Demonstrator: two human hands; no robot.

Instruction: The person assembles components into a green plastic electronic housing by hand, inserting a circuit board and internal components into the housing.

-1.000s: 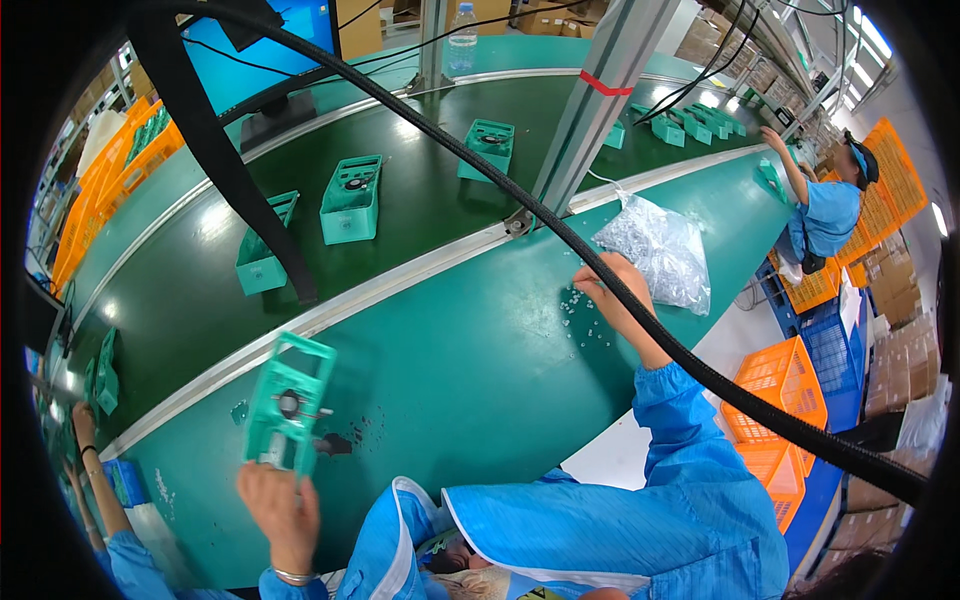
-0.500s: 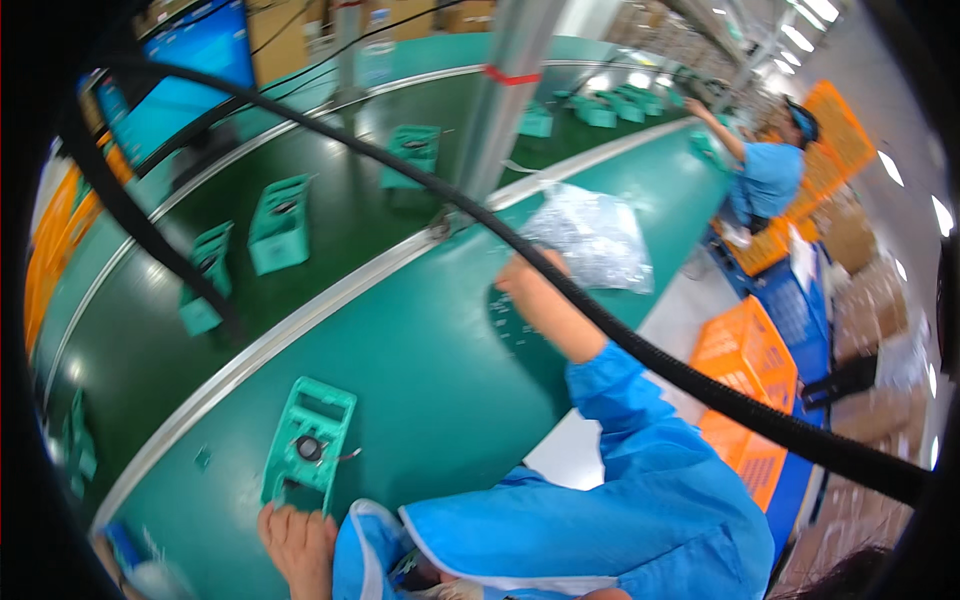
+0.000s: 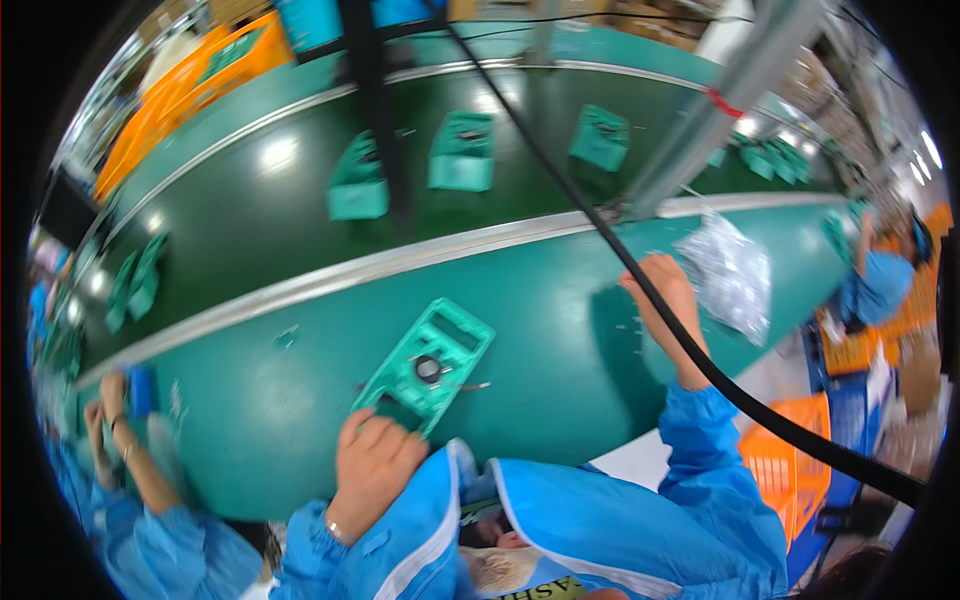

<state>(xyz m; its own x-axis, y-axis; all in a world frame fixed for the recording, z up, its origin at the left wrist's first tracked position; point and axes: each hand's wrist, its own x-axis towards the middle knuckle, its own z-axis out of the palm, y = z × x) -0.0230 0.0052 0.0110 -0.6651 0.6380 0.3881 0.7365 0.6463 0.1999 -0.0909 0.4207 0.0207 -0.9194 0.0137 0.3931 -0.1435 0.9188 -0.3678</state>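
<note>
A green plastic housing (image 3: 455,328) lies tilted on the green bench in front of me. A round black part (image 3: 428,369) with thin wires sits in its middle. My left hand (image 3: 378,462) is closed over the housing's near end, thumb and fingers at its edge. Farther right, my right hand (image 3: 662,285) hovers above the bench with its fingers curled together; what they hold, if anything, is hidden. Small pale pieces (image 3: 636,328) are scattered beneath it. Just beyond that hand rests a clear plastic bag (image 3: 735,275).
Several more green housings (image 3: 462,160) stand on the dark conveyor belt (image 3: 290,215) behind a metal rail (image 3: 400,262). A black cable (image 3: 560,175) crosses before my view. Co-workers' hands (image 3: 120,410) show at the left; another person (image 3: 880,285) sits far right, near orange crates (image 3: 785,460).
My view has swung left, bringing a co-worker's arms into sight. The housing under my left hand now leans more to the right. My right hand stays near the plastic bag.
</note>
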